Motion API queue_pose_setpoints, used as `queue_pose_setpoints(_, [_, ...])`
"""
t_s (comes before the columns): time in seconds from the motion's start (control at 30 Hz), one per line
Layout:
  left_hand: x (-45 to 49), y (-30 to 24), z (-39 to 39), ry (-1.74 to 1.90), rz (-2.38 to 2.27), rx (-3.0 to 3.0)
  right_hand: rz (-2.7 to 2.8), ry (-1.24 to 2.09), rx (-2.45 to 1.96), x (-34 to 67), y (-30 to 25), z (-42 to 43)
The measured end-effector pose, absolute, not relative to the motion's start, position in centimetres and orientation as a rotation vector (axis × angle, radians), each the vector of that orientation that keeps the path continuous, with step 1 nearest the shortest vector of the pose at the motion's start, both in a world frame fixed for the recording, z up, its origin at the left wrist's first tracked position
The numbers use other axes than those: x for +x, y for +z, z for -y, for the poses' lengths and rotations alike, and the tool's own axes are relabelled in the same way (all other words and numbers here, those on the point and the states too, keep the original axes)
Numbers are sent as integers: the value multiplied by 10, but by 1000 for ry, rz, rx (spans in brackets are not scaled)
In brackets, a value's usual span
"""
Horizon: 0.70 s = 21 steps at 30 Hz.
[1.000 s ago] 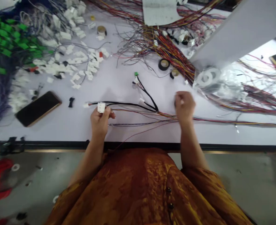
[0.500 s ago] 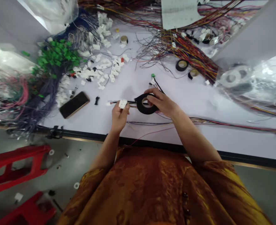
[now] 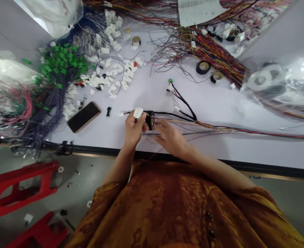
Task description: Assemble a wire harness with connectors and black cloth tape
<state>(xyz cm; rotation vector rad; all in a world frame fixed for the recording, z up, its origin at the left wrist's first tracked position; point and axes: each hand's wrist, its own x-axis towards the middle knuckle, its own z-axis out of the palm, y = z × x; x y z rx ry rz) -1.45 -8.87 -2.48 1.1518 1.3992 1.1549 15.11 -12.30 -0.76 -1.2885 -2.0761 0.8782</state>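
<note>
My left hand is closed on a white connector with wires running from it. Right beside its fingertips is a black tape roll, seen nearly edge-on against the wires. My right hand is just right of the roll, smeared by motion, so its grip on the roll is unclear. A wire harness runs rightward along the table from the hands. Its black-wrapped branch goes up to a green connector and small white ones.
A phone and a small black part lie to the left. Beyond are piles of white connectors and green connectors. Another tape roll sits near bundled wires. Red stools stand on the floor.
The tape roll has moved left to my left hand and turned from face-on to nearly edge-on. My right hand has moved lower, uncovering the black-wrapped branch.
</note>
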Motion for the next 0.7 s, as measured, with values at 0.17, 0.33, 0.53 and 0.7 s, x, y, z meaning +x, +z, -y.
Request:
queue_pose_setpoints(0.17, [-12, -22, 103, 1196, -1388, 1579, 1315, 1567, -1480, 150, -5, 50])
queue_pose_setpoints(0.33, [-10, -28, 102, 1279, -1420, 1440, 1105, 1565, -1384, 157, -10, 63])
queue_pose_setpoints(0.53, [-7, -23, 92, 1236, -1377, 1141, 1761, 1011, -1231, 172, -20, 133])
queue_pose_setpoints(0.7, [0, -11, 104, 1198, -1356, 1524, 1142, 1340, -1421, 158, -22, 77])
